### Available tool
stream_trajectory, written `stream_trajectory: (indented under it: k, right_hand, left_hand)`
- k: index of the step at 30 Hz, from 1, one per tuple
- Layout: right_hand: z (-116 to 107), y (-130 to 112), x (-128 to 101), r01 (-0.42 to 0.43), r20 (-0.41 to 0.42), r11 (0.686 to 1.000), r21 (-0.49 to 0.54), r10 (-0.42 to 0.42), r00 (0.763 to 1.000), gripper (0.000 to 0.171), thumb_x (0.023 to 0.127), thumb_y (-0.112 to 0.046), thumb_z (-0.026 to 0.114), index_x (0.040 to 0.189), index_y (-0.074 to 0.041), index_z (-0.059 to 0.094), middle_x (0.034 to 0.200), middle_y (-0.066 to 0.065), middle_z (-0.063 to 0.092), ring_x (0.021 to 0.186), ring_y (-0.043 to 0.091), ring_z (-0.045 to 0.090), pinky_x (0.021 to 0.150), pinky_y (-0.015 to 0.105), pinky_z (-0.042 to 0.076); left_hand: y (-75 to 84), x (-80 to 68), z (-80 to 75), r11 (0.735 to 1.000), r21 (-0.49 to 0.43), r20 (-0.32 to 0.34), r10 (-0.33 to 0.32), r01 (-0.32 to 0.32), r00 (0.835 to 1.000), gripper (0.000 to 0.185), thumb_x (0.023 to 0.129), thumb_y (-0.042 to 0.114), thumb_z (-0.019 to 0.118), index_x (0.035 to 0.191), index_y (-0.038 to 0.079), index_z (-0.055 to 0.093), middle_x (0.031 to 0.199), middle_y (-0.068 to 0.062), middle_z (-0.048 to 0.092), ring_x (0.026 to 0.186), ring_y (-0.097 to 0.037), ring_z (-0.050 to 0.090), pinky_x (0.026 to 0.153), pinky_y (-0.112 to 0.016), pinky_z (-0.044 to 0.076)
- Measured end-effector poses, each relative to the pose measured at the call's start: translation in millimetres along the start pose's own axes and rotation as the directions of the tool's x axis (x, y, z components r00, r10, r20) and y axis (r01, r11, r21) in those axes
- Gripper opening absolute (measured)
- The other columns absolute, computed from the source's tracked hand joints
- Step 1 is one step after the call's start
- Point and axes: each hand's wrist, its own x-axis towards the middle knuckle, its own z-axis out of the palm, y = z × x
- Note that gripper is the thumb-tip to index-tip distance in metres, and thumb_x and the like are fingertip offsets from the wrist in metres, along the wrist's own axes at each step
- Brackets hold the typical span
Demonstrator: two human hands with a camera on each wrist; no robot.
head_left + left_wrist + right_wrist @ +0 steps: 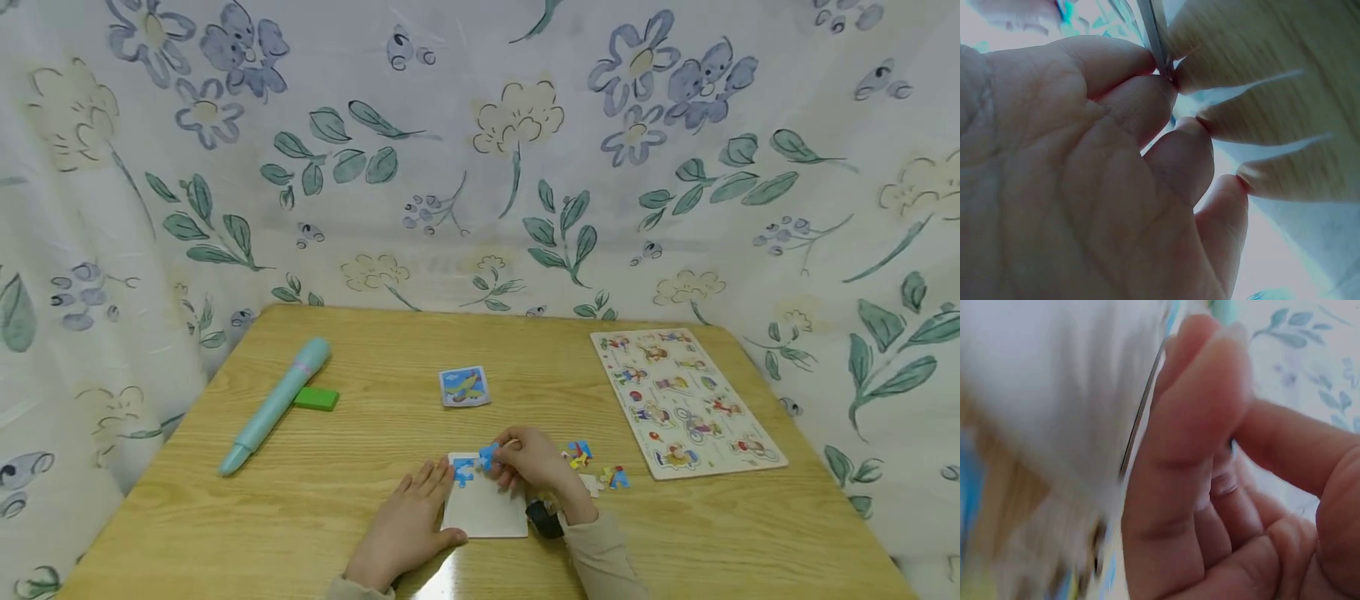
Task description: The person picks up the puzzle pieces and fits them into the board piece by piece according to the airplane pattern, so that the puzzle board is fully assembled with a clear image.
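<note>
A small white puzzle board [487,512] lies on the table in front of me. One blue puzzle piece [464,472] sits at its upper left corner. Just right of that, over the board's top edge, my right hand [534,458] pinches another blue puzzle piece [487,456] between thumb and finger. My left hand [408,525] rests along the board's left side, fingers extended and thumb at the lower left corner. In the left wrist view its fingertips [1191,134] meet the board's edge and the table. The right wrist view shows curled fingers [1175,456] close beside the board; they hide the piece.
Loose puzzle pieces [579,454] lie right of the right hand. A picture card [464,387] with an airplane lies beyond the board. Farther right is a large illustrated board [682,408]; at left, a teal tube-shaped object [277,408] touches a green block [317,399].
</note>
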Motion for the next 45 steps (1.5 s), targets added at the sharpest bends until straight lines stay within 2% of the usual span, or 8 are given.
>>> stream_trajectory:
  k: [5, 9, 22, 30, 34, 38, 41, 45]
  right_hand:
    - [15, -4, 0, -0.09, -0.036, 0.996, -0.017, 0.089, 0.995, 0.009, 0.087, -0.006, 0.053, 0.086, 0.002, 0.053, 0.062, 0.009, 0.063, 0.045, 0.012, 0.058, 0.042, 0.025, 0.049]
    - [20, -6, 0, -0.132, -0.081, 0.988, -0.074, 0.126, 0.989, 0.013, 0.085, -0.011, 0.056, 0.077, -0.002, 0.053, 0.056, 0.007, 0.06, 0.041, 0.011, 0.055, 0.037, 0.022, 0.044]
    - [23, -5, 1, -0.159, -0.13, 0.967, -0.198, 0.135, 0.982, 0.016, 0.082, -0.014, 0.062, 0.073, -0.005, 0.054, 0.052, 0.002, 0.057, 0.038, 0.01, 0.052, 0.037, 0.021, 0.042]
    - [26, -5, 0, -0.118, -0.18, 0.948, -0.296, 0.066, 0.981, 0.025, 0.081, -0.014, 0.065, 0.06, -0.007, 0.055, 0.043, -0.003, 0.051, 0.032, 0.006, 0.048, 0.033, 0.018, 0.037]
    - [28, -5, -1, -0.12, -0.204, 0.954, -0.274, 0.064, 0.977, 0.025, 0.084, -0.017, 0.064, 0.064, -0.007, 0.053, 0.044, -0.002, 0.051, 0.032, 0.006, 0.046, 0.033, 0.019, 0.038]
    - [22, -4, -2, -0.094, -0.155, 0.971, -0.22, 0.06, 0.986, 0.027, 0.087, -0.022, 0.062, 0.069, -0.004, 0.053, 0.047, 0.0, 0.053, 0.034, 0.007, 0.048, 0.034, 0.02, 0.04]
    - [9, 0, -4, -0.071, -0.115, 0.981, -0.181, 0.051, 0.992, 0.027, 0.089, -0.025, 0.059, 0.074, -0.003, 0.057, 0.051, 0.002, 0.055, 0.037, 0.008, 0.049, 0.036, 0.02, 0.039]
    - [-15, 4, -8, -0.062, -0.147, 0.984, -0.166, 0.038, 0.988, 0.023, 0.09, -0.024, 0.058, 0.086, -0.002, 0.06, 0.062, 0.004, 0.059, 0.048, 0.012, 0.054, 0.044, 0.024, 0.044]
  left_hand:
    - [0.8, 0.9, 3.4, 1.0, 0.014, -0.002, 0.007, -0.007, 1.0, 0.088, 0.076, 0.057, 0.061, 0.139, 0.0, 0.037, 0.146, -0.016, 0.029, 0.133, -0.035, 0.028, 0.104, -0.054, 0.027]
    - [0.5, 0.8, 2.7, 1.0, 0.02, -0.014, 0.009, -0.009, 1.0, 0.087, 0.076, 0.056, 0.062, 0.138, 0.0, 0.038, 0.146, -0.016, 0.03, 0.132, -0.036, 0.03, 0.104, -0.054, 0.028]
    - [0.4, 0.1, -1.5, 1.0, 0.004, -0.011, 0.008, -0.008, 1.0, 0.087, 0.076, 0.055, 0.061, 0.137, -0.002, 0.038, 0.146, -0.017, 0.03, 0.132, -0.036, 0.029, 0.103, -0.055, 0.028]
    - [2.0, -1.9, -4.2, 1.0, -0.002, 0.012, 0.0, 0.0, 1.0, 0.087, 0.076, 0.054, 0.062, 0.138, -0.001, 0.038, 0.146, -0.017, 0.029, 0.132, -0.036, 0.029, 0.103, -0.055, 0.028]
    - [1.8, -1.5, -4.0, 1.0, -0.005, 0.013, 0.001, -0.001, 1.0, 0.086, 0.076, 0.054, 0.062, 0.138, -0.001, 0.037, 0.146, -0.017, 0.029, 0.133, -0.036, 0.029, 0.103, -0.055, 0.028]
    - [1.5, 0.1, -2.0, 1.0, -0.006, 0.008, -0.002, 0.003, 1.0, 0.086, 0.076, 0.053, 0.063, 0.138, -0.001, 0.037, 0.146, -0.016, 0.029, 0.133, -0.035, 0.029, 0.104, -0.055, 0.027]
    - [1.9, 0.6, -1.0, 1.0, -0.006, 0.006, -0.008, 0.008, 1.0, 0.086, 0.076, 0.054, 0.063, 0.138, -0.001, 0.038, 0.146, -0.016, 0.029, 0.133, -0.035, 0.029, 0.104, -0.055, 0.027]
    - [1.4, -0.3, -1.1, 1.0, 0.0, -0.005, -0.003, 0.003, 1.0, 0.087, 0.076, 0.054, 0.063, 0.137, -0.002, 0.038, 0.146, -0.017, 0.03, 0.132, -0.036, 0.03, 0.103, -0.055, 0.028]
